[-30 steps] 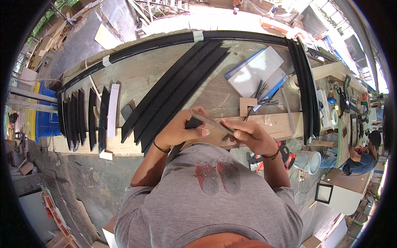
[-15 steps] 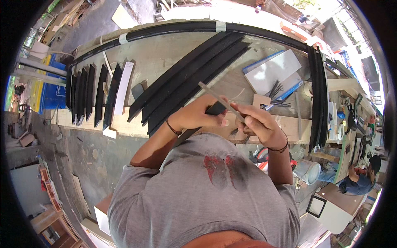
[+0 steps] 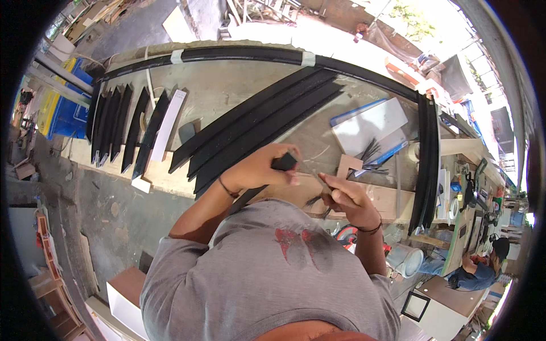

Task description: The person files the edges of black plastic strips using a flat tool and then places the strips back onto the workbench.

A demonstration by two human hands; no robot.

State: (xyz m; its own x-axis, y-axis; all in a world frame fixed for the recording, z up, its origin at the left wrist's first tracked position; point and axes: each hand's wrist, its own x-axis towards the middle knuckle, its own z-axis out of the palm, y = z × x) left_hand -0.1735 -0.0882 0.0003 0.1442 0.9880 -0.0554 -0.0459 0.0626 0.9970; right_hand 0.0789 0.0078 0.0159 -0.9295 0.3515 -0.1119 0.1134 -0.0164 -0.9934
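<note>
My left hand [image 3: 257,166] is closed around a black moulding strip [image 3: 284,162] near its cut end, which points up and right; its other part runs under my wrist toward my body. My right hand [image 3: 354,202] grips a thin grey tool that looks like a file [image 3: 323,181]. The file's far end is blurred and lies close to the strip's end; I cannot tell if they touch. Beyond my left hand, several long black strips [image 3: 244,122] lie slantwise on the workbench [image 3: 284,132].
Shorter black strips [image 3: 132,129] and a white strip [image 3: 168,125] lie at the left. White panels [image 3: 369,125], black cable ties [image 3: 371,153] and a notched wooden block [image 3: 346,165] sit at the right. Black lengths [image 3: 425,165] edge the bench. A co-worker [image 3: 478,275] sits far right.
The file, earlier lying across the strip's end and pointing up and left, has drawn back down and right with my right hand. The hands are farther apart. The whole view has tilted slightly.
</note>
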